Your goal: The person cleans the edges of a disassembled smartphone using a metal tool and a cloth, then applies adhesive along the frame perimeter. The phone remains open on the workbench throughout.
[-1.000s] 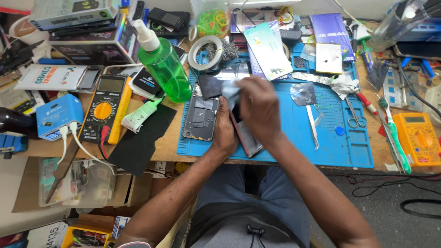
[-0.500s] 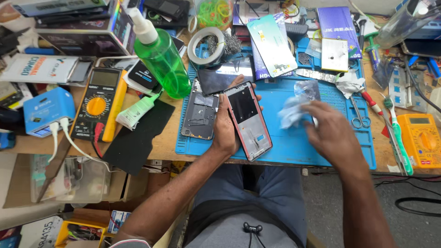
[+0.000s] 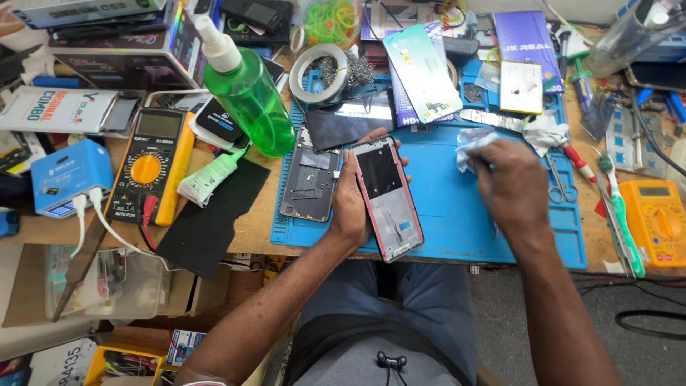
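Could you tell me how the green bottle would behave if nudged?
The green bottle stands tall and narrow, so it would probably tip easily. Its round body would likely roll afterwards. It looks mostly full, so fairly heavy.

Phone repair workshop — multimeters [image 3: 148,171], blue work mat [image 3: 457,207], opened phones [image 3: 309,182].

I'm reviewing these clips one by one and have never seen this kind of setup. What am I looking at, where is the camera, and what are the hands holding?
There is no machine here: the single view comes from a camera on a person's head, looking down at their own hands over a cluttered workbench. The left hand holds a phone frame with a pinkish rim, face up. The right hand grips a crumpled white wipe above the blue work mat. On the bench lie another opened phone body, a green spray bottle, a yellow multimeter, a tape roll and scissors.
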